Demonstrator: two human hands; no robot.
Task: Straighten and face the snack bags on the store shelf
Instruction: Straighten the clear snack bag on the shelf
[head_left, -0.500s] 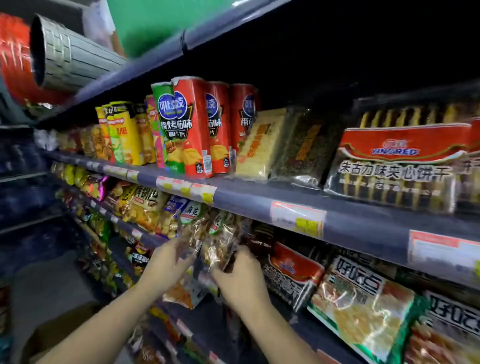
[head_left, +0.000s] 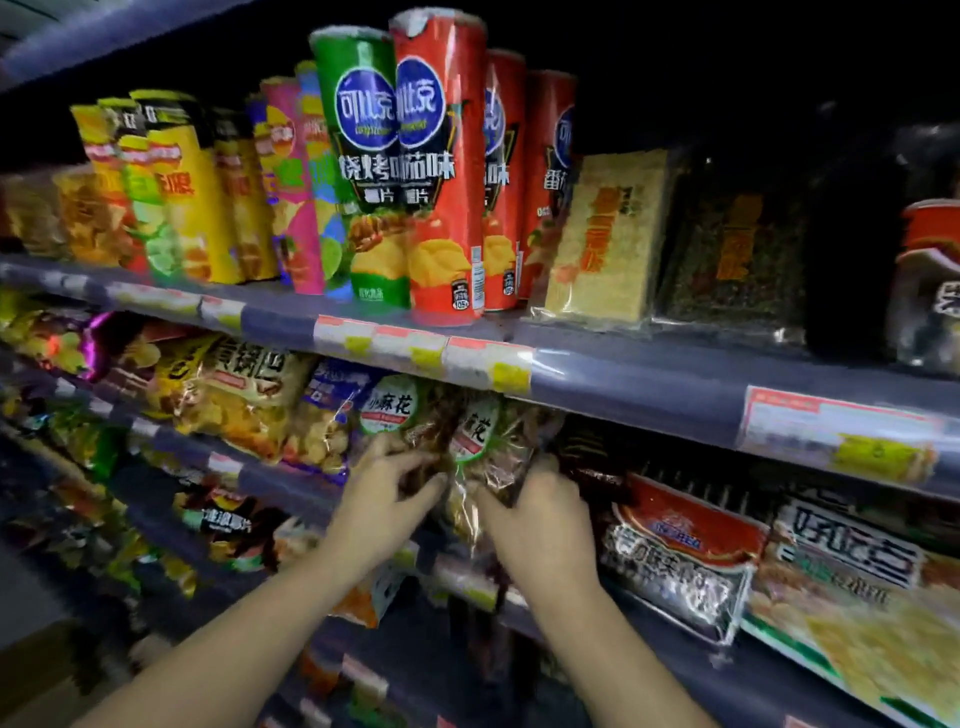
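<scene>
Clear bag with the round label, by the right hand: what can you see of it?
The bag is shiny, crinkled clear plastic with brown snacks inside. Its round white label, green-rimmed with dark characters, sits top left. It stands tilted just under the shelf edge. A twin bag touches its left side. The right hand holds its lower right corner in a curled grip; the left hand pinches the twin bag.

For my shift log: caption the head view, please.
Left hand and right hand grip clear snack bags on the shelf under the chip cans.
</scene>
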